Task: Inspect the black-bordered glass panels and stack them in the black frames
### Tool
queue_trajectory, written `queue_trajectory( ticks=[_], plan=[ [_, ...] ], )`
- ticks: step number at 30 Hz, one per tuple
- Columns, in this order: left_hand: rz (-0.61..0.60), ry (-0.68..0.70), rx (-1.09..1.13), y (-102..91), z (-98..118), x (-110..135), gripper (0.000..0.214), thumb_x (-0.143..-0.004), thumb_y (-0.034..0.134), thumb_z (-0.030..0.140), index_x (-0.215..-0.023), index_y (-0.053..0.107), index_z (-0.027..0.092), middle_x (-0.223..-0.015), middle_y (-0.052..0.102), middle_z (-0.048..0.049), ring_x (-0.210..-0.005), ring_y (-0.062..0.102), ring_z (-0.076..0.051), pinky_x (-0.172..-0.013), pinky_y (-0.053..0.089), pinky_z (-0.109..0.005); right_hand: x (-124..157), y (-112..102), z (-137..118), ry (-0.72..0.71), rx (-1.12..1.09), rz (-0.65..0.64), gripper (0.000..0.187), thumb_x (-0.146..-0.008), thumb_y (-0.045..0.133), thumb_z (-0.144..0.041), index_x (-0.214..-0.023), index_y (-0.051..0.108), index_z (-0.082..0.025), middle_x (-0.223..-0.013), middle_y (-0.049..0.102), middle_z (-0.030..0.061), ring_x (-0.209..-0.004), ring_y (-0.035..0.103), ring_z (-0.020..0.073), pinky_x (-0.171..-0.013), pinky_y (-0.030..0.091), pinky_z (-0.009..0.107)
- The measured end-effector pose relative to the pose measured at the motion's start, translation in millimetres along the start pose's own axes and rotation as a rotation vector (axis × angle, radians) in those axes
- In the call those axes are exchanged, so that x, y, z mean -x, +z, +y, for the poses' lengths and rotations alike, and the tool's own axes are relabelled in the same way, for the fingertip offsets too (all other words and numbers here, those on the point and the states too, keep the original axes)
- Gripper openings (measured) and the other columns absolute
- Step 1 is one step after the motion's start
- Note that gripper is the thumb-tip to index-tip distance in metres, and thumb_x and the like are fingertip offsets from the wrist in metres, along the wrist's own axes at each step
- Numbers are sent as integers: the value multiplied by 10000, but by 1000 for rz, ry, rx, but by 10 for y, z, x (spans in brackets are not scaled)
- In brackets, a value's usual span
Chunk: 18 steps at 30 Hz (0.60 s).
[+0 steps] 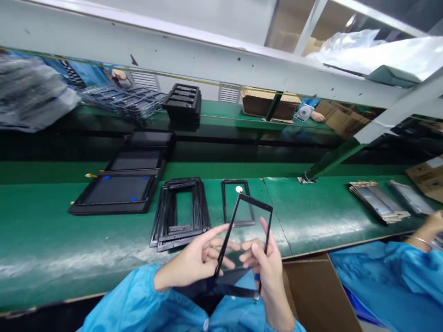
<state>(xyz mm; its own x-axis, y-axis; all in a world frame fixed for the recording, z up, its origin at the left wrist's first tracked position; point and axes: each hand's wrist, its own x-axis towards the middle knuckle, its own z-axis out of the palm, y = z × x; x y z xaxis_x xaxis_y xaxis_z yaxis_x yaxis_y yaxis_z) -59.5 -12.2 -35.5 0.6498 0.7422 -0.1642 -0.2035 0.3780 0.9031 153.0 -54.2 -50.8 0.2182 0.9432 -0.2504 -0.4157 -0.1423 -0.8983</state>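
My two hands hold up a black-bordered glass panel [249,203], tilted above the near edge of the green bench [51,240]. My left hand [197,258] grips its left edge, thumb on top and fingers spread behind the glass. Gripping the right edge is my right hand [266,258], with fingers showing through the glass. A single black frame [228,203] lies flat on the bench just beyond the panel, with a small white disc [239,189] at its top. A stack of black frames [182,212] lies to its left.
Black trays holding dark screens [116,193] run back along the bench at left. A stack of empty black trays [183,101] and cardboard [266,103] sit on the far bench. Another person's blue sleeve [387,281] and hand are at right, near stacked panels [377,200]. An open carton [318,290] stands below.
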Motion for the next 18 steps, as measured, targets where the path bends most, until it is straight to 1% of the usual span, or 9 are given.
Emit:
queue_trajectory(
  ticks=[2, 4, 7, 10, 12, 13, 15, 17, 18],
  plan=[
    [56, 71, 17, -18, 93, -65, 851, -857, 783, 86, -1617, 472, 311, -1481, 642, -199, -1129, 788, -291, -817, 627, -311, 54, 26, 36, 8, 32, -34, 1037, -864, 876, -497, -1684, 284, -265, -830, 825, 24, -563, 763, 195, -465, 586, 240],
    [70, 114, 22, -42, 191, -133, 791, -853, 808, 114, -1570, 530, 296, -1491, 619, -195, -1127, 789, -297, -802, 638, -307, 109, 54, 65, 14, 46, -49, 1019, -874, 858, -516, -1680, 284, -271, -818, 820, 19, -559, 765, 201, -458, 577, 242],
    [52, 93, 33, -64, 274, -212, 677, -871, 809, 151, -1497, 579, 265, -1428, 653, -190, -1024, 823, -290, -729, 647, -291, 168, 73, 77, 23, 51, -43, 1021, -876, 859, -510, -1677, 269, -280, -817, 818, 15, -567, 769, 202, -472, 575, 242],
    [97, 107, 9, -61, 263, -255, 580, -881, 790, 149, -1425, 601, 216, -1298, 736, -184, -828, 838, -224, -686, 628, -272, 196, 60, 64, 36, 53, -65, 1019, -888, 854, -483, -1683, 256, -261, -803, 811, 16, -557, 756, 189, -473, 560, 228],
    [108, 115, 12, -57, 245, -265, 581, -876, 782, 140, -1423, 599, 199, -1262, 765, -190, -732, 823, -193, -681, 621, -277, 196, 48, 63, 39, 53, -76, 990, -897, 846, -474, -1676, 279, -244, -792, 803, 12, -548, 743, 181, -466, 550, 222],
    [101, 113, 27, -55, 240, -262, 607, -871, 786, 144, -1444, 591, 199, -1287, 763, -202, -755, 828, -206, -688, 625, -286, 187, 45, 70, 38, 51, -71, 968, -899, 847, -469, -1666, 301, -242, -796, 802, 12, -550, 743, 180, -465, 549, 222],
    [101, 89, 64, -47, 231, -241, 676, -871, 797, 168, -1506, 571, 219, -1390, 727, -222, -932, 839, -272, -716, 634, -300, 150, 46, 97, 29, 24, -26, 918, -897, 853, -454, -1638, 344, -263, -836, 811, 10, -580, 758, 178, -489, 563, 223],
    [172, 67, 104, -33, 202, -195, 637, -907, 790, 247, -1515, 599, 224, -1419, 724, -214, -1074, 816, -313, -759, 638, -307, 90, 55, 137, 8, -37, 48, 869, -903, 848, -451, -1611, 363, -307, -922, 827, 10, -659, 790, 185, -549, 595, 237],
    [217, 62, 130, -26, 176, -165, 584, -927, 781, 301, -1485, 640, 210, -1398, 742, -211, -1104, 808, -324, -787, 639, -316, 58, 61, 158, -5, -72, 86, 839, -915, 835, -460, -1599, 367, -329, -986, 834, 17, -731, 811, 195, -600, 618, 255]
  ],
)
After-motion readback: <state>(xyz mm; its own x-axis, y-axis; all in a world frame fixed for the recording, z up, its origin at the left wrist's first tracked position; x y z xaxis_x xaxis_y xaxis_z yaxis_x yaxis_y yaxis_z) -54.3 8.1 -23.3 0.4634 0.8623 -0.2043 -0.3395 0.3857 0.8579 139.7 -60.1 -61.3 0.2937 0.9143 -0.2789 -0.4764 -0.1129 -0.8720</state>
